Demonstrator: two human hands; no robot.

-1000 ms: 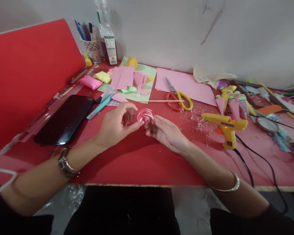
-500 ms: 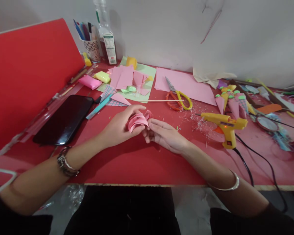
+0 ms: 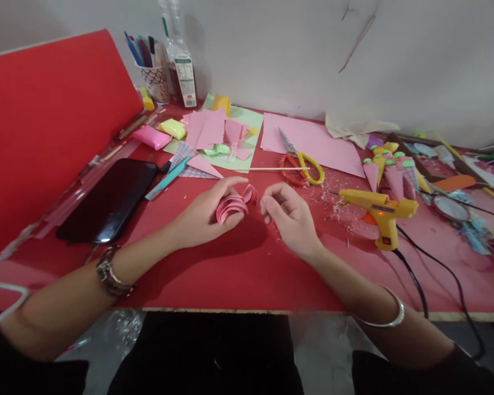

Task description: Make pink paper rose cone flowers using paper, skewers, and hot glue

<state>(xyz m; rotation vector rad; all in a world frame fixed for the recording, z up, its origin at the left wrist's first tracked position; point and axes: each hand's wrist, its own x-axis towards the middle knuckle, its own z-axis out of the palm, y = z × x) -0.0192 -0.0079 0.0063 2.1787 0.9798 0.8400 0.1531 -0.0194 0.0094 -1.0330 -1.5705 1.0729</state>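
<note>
My left hand [image 3: 203,214] is closed around a bundle of curved pink paper pieces [image 3: 231,207], held just above the red table [image 3: 230,274]. One curled end of the pink paper sticks out past the fingertips on the right. A short gap separates it from my right hand [image 3: 290,219], whose fingers are bent with thumb and forefinger pressed together. Whatever may be in that pinch is too small or hidden to make out. Behind the hands lie a thin wooden stick [image 3: 278,169] and scissors [image 3: 298,160] with one red and one yellow handle.
On the right, a yellow glue gun [image 3: 381,211] with an orange light and black cord lies near several small paper cones [image 3: 391,170]. A black phone [image 3: 109,200] and blue cutter [image 3: 167,180] lie left. Pink paper sheets [image 3: 313,140] and a bottle [image 3: 183,77] are behind.
My right hand has let go of the pink paper and drawn back a little to the right, its fingers curling upward. My left hand still holds the paper in nearly the same place.
</note>
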